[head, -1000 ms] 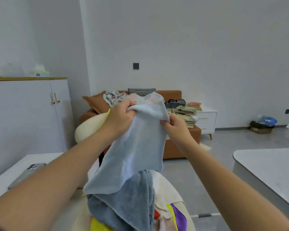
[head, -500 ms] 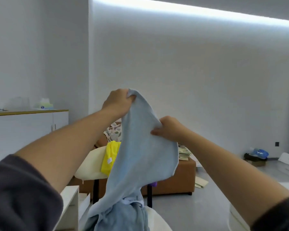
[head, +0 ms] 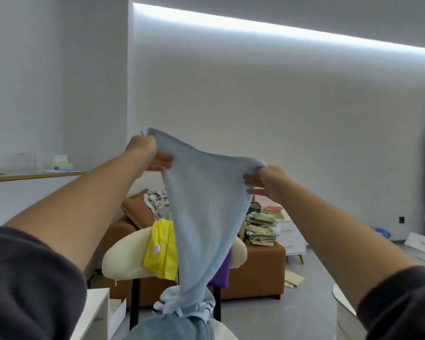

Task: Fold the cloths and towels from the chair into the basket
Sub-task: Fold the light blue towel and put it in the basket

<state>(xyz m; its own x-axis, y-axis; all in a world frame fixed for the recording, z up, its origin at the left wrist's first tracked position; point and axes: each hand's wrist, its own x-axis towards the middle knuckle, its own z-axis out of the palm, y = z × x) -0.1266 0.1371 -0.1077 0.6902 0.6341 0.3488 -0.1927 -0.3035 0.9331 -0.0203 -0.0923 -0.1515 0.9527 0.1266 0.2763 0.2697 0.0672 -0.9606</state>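
Note:
A light blue towel (head: 206,212) hangs stretched in the air in front of me. My left hand (head: 147,153) grips its upper left corner, and my right hand (head: 265,182) pinches the upper right corner, a little lower. The towel narrows downward, and its lower end is bunched on the cloth pile (head: 182,312) on the chair seat. Over the cream chair back (head: 125,258) hang a yellow cloth (head: 162,251) and a purple cloth (head: 220,273). A darker grey-blue towel (head: 167,330) lies at the bottom edge. No basket is in view.
An orange sofa (head: 258,271) stands behind the chair with a patterned cloth and a stack of books (head: 260,227) on it. A white cabinet (head: 22,192) is at the left, white tables (head: 93,315) at the lower left and lower right, a white side unit (head: 292,236) right of the sofa.
Both hands have drawn apart and spread the towel's top edge wide. The towel has been lifted higher off the pile, and the view has tilted further up.

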